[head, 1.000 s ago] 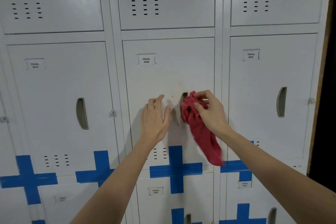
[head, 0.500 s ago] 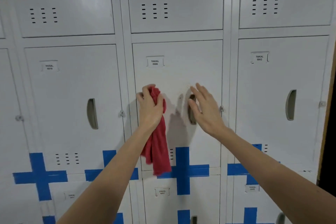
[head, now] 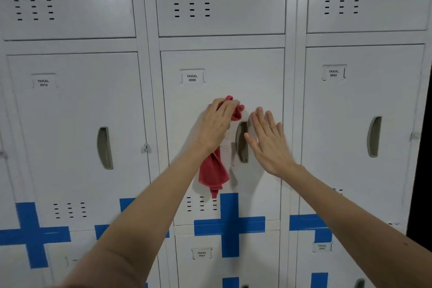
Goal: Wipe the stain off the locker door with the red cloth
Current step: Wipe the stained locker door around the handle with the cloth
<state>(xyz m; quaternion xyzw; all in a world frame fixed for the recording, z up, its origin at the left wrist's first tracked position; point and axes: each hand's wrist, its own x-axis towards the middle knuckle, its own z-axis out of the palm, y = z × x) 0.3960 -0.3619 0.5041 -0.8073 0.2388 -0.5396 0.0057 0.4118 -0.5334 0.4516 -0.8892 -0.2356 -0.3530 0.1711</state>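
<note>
The white locker door [head: 222, 63] labelled YAKAL 0006 fills the middle of the view. My left hand [head: 216, 124] presses the red cloth [head: 214, 173] against it, just left of the recessed handle [head: 242, 141]. The bunched top of the cloth pokes out above my fingers and the rest hangs below my wrist. Small brownish specks of stain [head: 226, 146] show between my left hand and the handle. My right hand [head: 268, 140] lies flat and open on the door just right of the handle, holding nothing.
Closed white locker doors surround it: 0010 [head: 72, 112] on the left, 0002 [head: 362, 105] on the right, more above and below. Blue tape crosses [head: 230, 224] mark the lower seams. A dark gap [head: 424, 170] lies past the right edge.
The cloth passed from my right hand to my left. My left hand then moved it right and up, next to the handle. My right hand came off the handle and now rests flat beside it.
</note>
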